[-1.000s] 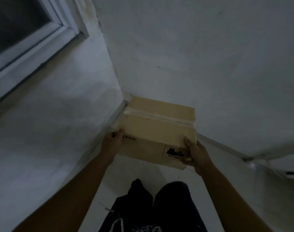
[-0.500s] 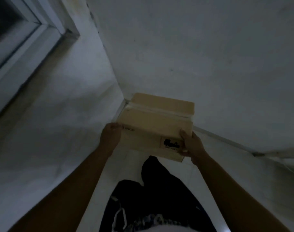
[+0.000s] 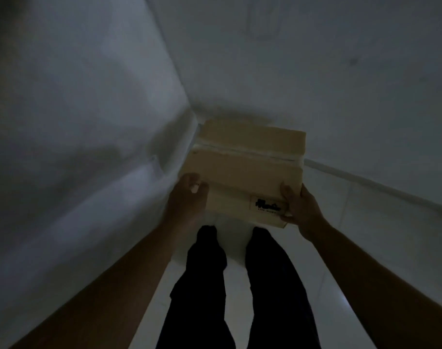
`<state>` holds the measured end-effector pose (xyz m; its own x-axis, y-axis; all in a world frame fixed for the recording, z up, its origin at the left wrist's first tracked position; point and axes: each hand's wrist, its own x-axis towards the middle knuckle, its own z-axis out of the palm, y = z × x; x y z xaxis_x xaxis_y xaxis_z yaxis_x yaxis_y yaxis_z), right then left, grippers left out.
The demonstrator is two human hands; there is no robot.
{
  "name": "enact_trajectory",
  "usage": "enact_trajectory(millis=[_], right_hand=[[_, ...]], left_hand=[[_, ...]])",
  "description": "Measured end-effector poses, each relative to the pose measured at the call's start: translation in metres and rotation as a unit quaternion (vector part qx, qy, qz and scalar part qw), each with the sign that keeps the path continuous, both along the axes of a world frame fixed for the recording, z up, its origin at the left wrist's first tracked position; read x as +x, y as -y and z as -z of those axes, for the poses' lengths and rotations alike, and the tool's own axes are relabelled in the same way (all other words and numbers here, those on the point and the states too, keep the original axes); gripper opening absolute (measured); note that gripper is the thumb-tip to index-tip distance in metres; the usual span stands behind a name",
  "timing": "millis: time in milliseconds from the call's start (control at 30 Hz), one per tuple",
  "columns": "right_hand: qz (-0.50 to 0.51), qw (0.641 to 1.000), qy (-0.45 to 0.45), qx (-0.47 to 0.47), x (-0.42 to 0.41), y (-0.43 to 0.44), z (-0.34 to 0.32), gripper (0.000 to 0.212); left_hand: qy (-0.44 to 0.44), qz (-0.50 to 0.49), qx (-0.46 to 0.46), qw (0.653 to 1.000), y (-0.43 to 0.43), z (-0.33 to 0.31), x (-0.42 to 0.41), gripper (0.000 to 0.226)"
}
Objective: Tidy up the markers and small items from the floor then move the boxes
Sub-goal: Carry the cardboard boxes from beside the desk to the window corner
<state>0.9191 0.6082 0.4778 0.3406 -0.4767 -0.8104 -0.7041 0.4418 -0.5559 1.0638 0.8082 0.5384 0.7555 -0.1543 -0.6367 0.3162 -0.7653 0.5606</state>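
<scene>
A closed brown cardboard box [image 3: 242, 170], taped along its top and bearing a black logo label on its near side, is held in front of me above the floor, close to the room's corner. My left hand [image 3: 188, 195] grips its left near edge, thumb on top. My right hand [image 3: 299, 207] grips the right near corner by the label, fingers curled round the edge. The box's underside and far side are hidden. No markers or small items show.
Two white walls meet in a corner [image 3: 192, 114] just behind the box. The pale tiled floor [image 3: 366, 248] stretches right along a skirting line. My legs in dark trousers [image 3: 237, 285] stand below the box. The room is dim.
The view has tilted down and the window has left the frame. The box sits nearer the corner and lower, and both hands keep their hold.
</scene>
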Motion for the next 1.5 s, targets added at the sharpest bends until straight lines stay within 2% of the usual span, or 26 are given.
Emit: enact_trajectory(millis=[133,267,400,533,667,767,833,900,967,1033,1100,1233,1367,1500], right_hand=[[0.015,1.0,0.003,-0.002,0.028,-0.021,0.105,0.052],[0.034,0.999,0.021,-0.008,0.049,-0.039,0.21,0.038],[0.012,0.999,0.043,-0.031,0.061,-0.042,0.289,0.049],[-0.016,0.996,0.057,-0.066,0.076,-0.045,0.339,0.054],[-0.014,0.997,0.064,-0.049,0.093,-0.06,0.367,0.063],[-0.072,0.997,-0.008,-0.04,0.099,-0.063,0.382,0.069],[-0.104,0.992,-0.075,0.008,0.104,-0.053,0.381,0.072],[-0.13,0.985,-0.104,0.035,0.111,-0.037,0.371,0.079],[-0.215,0.97,-0.116,-0.006,0.116,-0.024,0.358,0.088],[-0.303,0.941,-0.125,-0.089,0.117,-0.016,0.341,0.089],[-0.331,0.926,-0.124,-0.129,0.113,-0.01,0.321,0.084],[-0.316,0.931,-0.092,-0.156,0.091,-0.005,0.256,0.065],[-0.31,0.936,-0.073,-0.148,0.056,-0.014,0.177,0.057],[-0.239,0.959,-0.042,-0.145,0.016,-0.032,0.071,0.044]], left_hand=[[0.015,0.044,0.011,0.999,-0.006,0.085,0.029,0.039],[0.043,0.079,0.003,0.996,-0.01,0.171,0.051,0.039],[0.051,0.103,-0.002,0.993,-0.011,0.237,0.051,0.036],[0.037,0.131,0.003,0.991,-0.012,0.282,0.041,0.037],[0.024,0.129,0.006,0.991,-0.017,0.303,0.029,0.039],[0.019,0.126,0.009,0.992,-0.024,0.309,0.024,0.039],[0.02,0.13,0.021,0.991,-0.029,0.305,0.023,0.04],[0.026,0.144,0.029,0.989,-0.029,0.299,0.024,0.042],[0.025,0.152,0.033,0.987,-0.027,0.291,0.026,0.042],[0.032,0.162,0.035,0.986,-0.025,0.28,0.027,0.042],[0.042,0.174,0.034,0.983,-0.021,0.266,0.025,0.043],[0.05,0.189,0.023,0.98,-0.014,0.223,0.021,0.046],[0.076,0.22,0.007,0.973,-0.007,0.17,0.014,0.047],[0.094,0.261,-0.021,0.961,-0.005,0.094,-0.005,0.045]])
